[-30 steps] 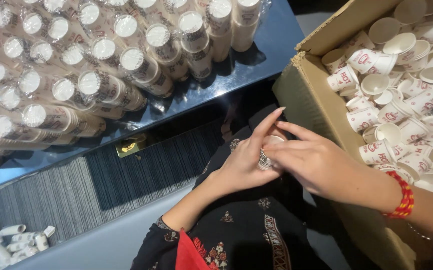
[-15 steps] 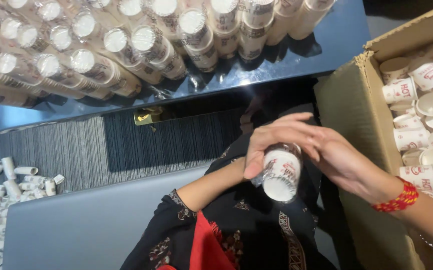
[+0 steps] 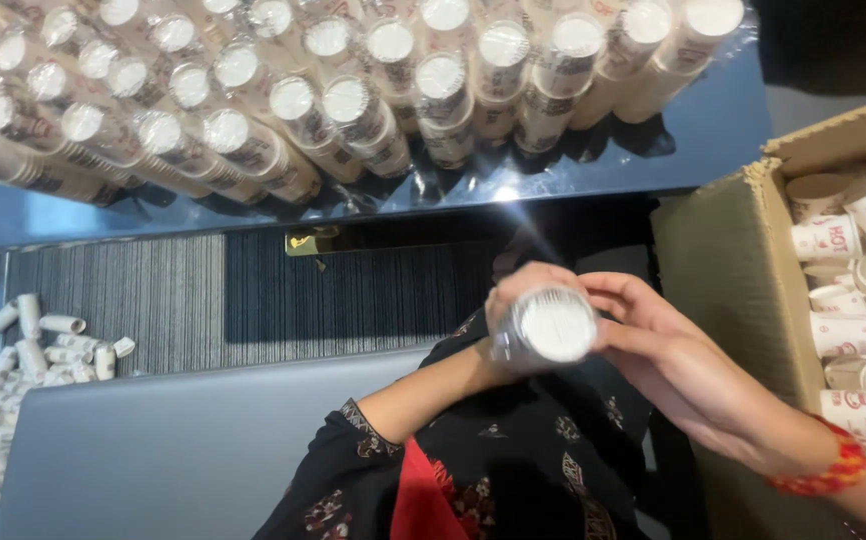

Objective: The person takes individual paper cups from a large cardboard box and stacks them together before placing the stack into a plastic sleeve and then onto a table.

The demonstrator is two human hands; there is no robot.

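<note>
Both hands grasp one wrapped stack of paper cups [image 3: 550, 326] over the lap: the left hand [image 3: 518, 300] curls round its far side, the right hand [image 3: 668, 350] clasps its near side. Since half a second ago the stack has tipped up, its white end now facing the camera, beside the cardboard box [image 3: 728, 290] of loose cups.

White paper cup stack [image 3: 551, 325], bottom-up

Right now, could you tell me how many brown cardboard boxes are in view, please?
1: the brown cardboard box stands at the right, open and holding loose white paper cups; its far side is cut off, so others may be hidden.
</note>
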